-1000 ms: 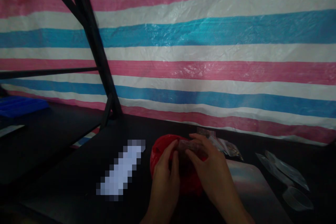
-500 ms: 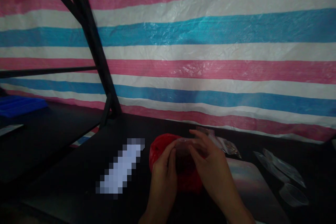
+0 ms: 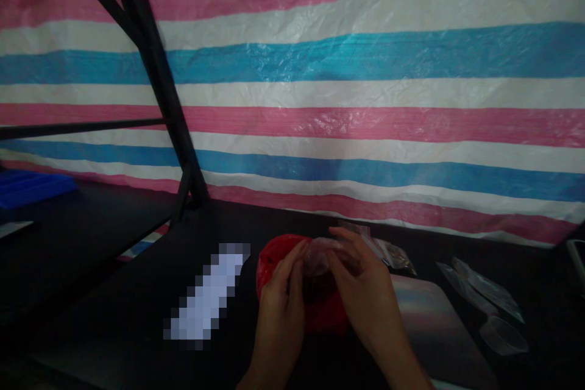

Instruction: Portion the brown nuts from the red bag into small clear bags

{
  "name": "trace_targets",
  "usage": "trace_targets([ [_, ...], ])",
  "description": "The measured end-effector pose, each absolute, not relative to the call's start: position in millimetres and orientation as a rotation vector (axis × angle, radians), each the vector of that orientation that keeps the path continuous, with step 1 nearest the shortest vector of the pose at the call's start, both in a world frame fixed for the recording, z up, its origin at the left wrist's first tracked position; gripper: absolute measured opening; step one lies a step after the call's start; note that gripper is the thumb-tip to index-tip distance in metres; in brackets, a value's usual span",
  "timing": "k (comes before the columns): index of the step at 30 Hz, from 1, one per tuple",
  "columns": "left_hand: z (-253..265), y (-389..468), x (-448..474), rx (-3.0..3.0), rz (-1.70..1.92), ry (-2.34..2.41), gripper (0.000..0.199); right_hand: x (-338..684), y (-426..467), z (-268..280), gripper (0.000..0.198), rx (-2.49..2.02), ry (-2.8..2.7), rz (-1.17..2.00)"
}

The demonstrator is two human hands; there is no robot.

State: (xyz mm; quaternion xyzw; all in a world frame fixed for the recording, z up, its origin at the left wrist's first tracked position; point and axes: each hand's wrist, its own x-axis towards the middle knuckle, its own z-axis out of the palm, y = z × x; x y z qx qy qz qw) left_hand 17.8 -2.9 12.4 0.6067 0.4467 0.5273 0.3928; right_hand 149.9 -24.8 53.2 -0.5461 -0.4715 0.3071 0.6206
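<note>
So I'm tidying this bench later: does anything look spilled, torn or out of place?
Nothing stands out. The left hand and right hand pinch a small clear plastic bag over a red plastic bag on the dark table. More clear packets lie flat at right; the dim light hides fine damage.

You face woven plastic tarp, crinkled, slight sheen. Red bag thin glossy plastic. Small pouch clear film. Table matt black. Frame dark metal.
</note>
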Motion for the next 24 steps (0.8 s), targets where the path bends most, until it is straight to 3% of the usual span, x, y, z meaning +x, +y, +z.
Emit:
trace_targets([
  [10,16,0,11,1.589,1.353,1.268,0.034,154,-22,53,0.049,-1.228,-1.091,0.711],
  [15,20,-3,10,1.545,1.401,1.337,0.033,162,-24,66,0.035,-1.264,-1.042,0.638],
  [24,18,1,10,1.572,1.494,1.421,0.039,173,-20,61,0.033,-1.228,-0.952,0.687],
])
